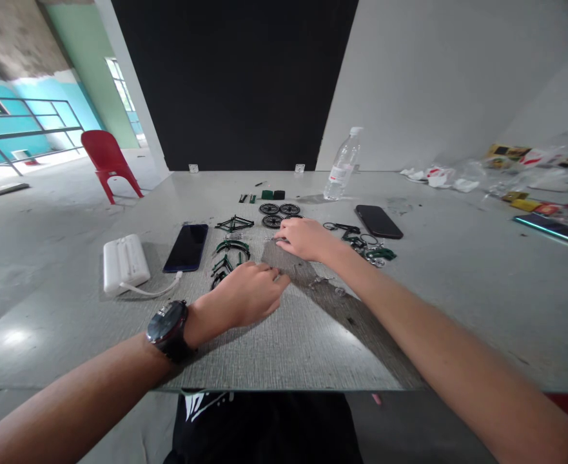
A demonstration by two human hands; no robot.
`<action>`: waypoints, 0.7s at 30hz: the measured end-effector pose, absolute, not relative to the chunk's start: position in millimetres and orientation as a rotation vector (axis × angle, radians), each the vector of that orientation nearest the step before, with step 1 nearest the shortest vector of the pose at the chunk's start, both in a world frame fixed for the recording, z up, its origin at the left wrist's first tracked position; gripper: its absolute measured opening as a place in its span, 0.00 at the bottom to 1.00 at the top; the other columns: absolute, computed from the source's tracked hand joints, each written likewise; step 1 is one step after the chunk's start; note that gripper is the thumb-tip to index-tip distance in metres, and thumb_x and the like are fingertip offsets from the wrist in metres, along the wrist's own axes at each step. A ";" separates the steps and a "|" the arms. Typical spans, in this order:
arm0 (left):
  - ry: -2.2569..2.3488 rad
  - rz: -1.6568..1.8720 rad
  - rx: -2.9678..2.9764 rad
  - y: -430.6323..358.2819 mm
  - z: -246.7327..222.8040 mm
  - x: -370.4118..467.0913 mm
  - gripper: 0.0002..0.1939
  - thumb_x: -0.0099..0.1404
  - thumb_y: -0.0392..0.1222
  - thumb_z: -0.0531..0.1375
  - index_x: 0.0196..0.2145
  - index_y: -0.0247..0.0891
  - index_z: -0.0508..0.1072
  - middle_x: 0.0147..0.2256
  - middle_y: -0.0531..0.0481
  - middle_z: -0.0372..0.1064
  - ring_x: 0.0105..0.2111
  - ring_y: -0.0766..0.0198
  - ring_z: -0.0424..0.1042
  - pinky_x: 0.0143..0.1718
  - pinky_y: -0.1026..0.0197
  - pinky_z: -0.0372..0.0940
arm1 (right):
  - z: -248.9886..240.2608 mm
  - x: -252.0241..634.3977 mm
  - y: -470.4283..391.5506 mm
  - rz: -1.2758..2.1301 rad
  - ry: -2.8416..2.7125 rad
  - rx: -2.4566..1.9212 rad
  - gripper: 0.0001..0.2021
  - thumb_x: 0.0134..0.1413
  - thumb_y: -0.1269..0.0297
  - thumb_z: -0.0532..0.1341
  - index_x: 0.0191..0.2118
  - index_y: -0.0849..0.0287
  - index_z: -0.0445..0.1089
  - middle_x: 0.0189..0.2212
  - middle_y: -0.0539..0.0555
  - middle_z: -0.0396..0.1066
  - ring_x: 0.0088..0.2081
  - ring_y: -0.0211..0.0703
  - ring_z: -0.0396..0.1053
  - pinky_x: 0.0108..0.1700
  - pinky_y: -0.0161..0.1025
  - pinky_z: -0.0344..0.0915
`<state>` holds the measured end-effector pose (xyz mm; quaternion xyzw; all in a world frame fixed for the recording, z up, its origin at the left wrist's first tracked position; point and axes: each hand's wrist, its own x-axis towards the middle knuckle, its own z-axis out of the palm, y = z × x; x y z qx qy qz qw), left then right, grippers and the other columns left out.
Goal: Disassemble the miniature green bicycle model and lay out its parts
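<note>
My left hand (251, 293), wearing a black wristwatch (168, 327), rests low over the table with its fingers curled together. Whatever its fingertips pinch is too small to name. Farther forward, my right hand (307, 238) reaches down with thumb and fingers drawn together beside a tiny silvery part (269, 239); its grip is partly hidden. Just beyond it lie several black spoked toy wheels (270, 209). A small dark bicycle frame (235, 223) and green curved parts (233, 246) lie left of my hands. Small clear or silvery pieces (321, 280) are scattered below my right wrist.
Left are a white power bank (126, 264) and a cabled phone (186, 248). Right are more green and black parts (368, 248), another phone (379, 221) and a plastic bottle (342, 166). Packets and bags (530, 171) crowd the far right. A red chair (110, 164) stands beyond.
</note>
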<state>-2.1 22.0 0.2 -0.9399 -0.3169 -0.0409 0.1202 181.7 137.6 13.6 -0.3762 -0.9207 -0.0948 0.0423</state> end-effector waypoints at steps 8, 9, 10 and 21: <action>-0.930 -0.125 -2.739 22.1 -0.5 -2.4 0.10 0.73 0.38 0.50 0.42 0.34 0.70 0.38 0.44 0.74 0.38 0.56 0.74 0.38 0.54 0.67 | 4.3 178.4 146.4 -0.234 -2.780 -1.094 0.17 0.64 0.63 0.54 0.51 0.57 0.77 0.45 0.62 0.75 0.43 0.52 0.69 0.44 0.48 0.59; -0.930 -0.120 -2.738 22.1 -0.6 -2.4 0.10 0.73 0.38 0.50 0.42 0.34 0.70 0.39 0.44 0.74 0.38 0.56 0.74 0.38 0.54 0.67 | 3.4 177.9 146.9 -0.221 -2.772 -1.090 0.17 0.64 0.63 0.53 0.51 0.57 0.77 0.45 0.62 0.75 0.44 0.52 0.69 0.44 0.47 0.59; -0.931 -0.116 -2.737 22.1 -0.5 -2.4 0.10 0.73 0.38 0.50 0.42 0.35 0.70 0.39 0.44 0.74 0.38 0.56 0.74 0.38 0.54 0.67 | 2.7 177.3 147.3 -0.208 -2.763 -1.084 0.17 0.64 0.64 0.53 0.51 0.58 0.76 0.46 0.62 0.75 0.44 0.52 0.70 0.44 0.47 0.60; -0.928 -0.100 -2.729 22.1 0.1 -2.5 0.10 0.73 0.38 0.49 0.42 0.35 0.69 0.39 0.45 0.74 0.37 0.56 0.74 0.38 0.54 0.67 | 2.3 176.0 146.8 -0.133 -2.718 -1.121 0.18 0.63 0.62 0.55 0.54 0.61 0.74 0.51 0.63 0.74 0.46 0.54 0.71 0.43 0.46 0.62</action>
